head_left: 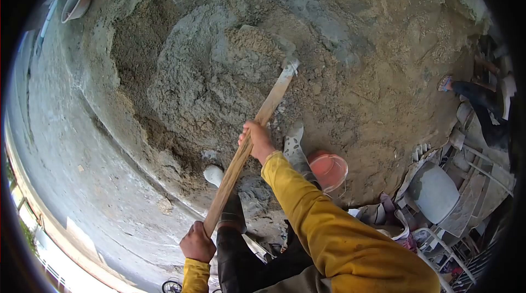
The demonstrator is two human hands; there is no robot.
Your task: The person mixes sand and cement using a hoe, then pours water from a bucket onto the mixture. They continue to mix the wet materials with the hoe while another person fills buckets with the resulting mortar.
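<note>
A long wooden handle (pixel 233 170) slants up and to the right across the middle, its far end in a heap of wet grey and brown mortar (pixel 192 68). Around the lower end of the handle my left hand (pixel 198 242) is closed. Farther up, my right hand (pixel 257 141) wraps round the same handle. The tool's metal head (pixel 291 65) shows only in part at the heap, where mortar hides the rest. My feet stand at the near edge of the heap.
Right of my foot sits a red bucket (pixel 327 171). A pale container (pixel 76 5) lies at the upper left. Another person's legs (pixel 482 107) show at the far right, above a chair (pixel 433 191) and mixed clutter. A groove crosses the concrete floor (pixel 71 145) at left.
</note>
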